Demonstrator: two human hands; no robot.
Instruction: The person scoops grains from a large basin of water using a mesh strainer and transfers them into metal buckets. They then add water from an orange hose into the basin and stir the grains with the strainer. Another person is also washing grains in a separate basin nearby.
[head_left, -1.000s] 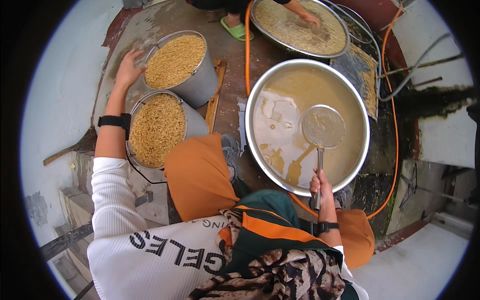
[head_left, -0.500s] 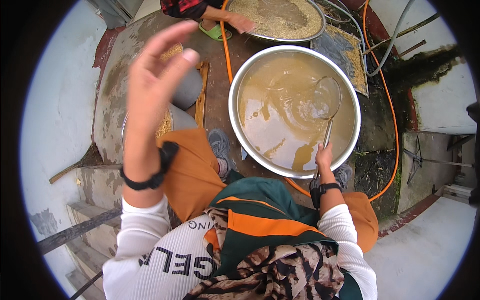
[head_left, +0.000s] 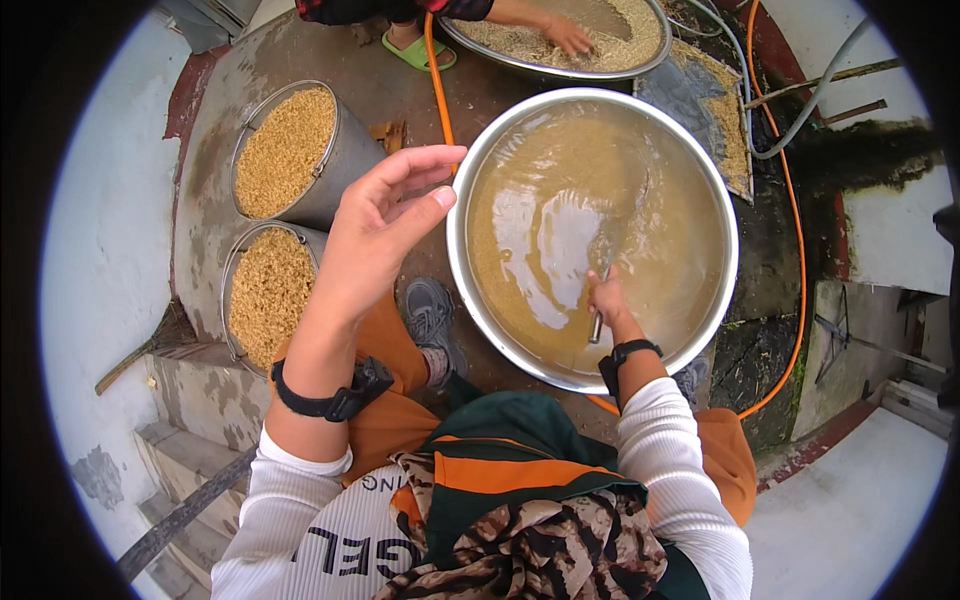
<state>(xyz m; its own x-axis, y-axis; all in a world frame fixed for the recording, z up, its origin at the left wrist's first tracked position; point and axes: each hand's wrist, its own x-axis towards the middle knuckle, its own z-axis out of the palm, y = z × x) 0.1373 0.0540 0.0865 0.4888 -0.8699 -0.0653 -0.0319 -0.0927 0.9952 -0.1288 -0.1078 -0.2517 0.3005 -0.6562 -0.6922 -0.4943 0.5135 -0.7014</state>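
Brown water could slop over our big basin (head_left: 470, 290).
Our right hand (head_left: 605, 297) squeezes the ladle handle (head_left: 597, 325) at 6 o'clock; left hand (head_left: 385, 225) floats open, empty.

Two grain buckets (head_left: 283, 150) left; orange hose (head_left: 795, 260); green sandal (head_left: 418, 52).

Two grain-filled buckets (head_left: 285, 150) (head_left: 268, 295), two wide metal basins (head_left: 470, 260) (head_left: 560, 62), one orange hose (head_left: 795, 230).

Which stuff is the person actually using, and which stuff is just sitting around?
In use:
right hand
ladle handle
big metal basin of muddy water

Just sitting around:
two buckets of grain
orange hose
another person's basin
raised left hand, empty
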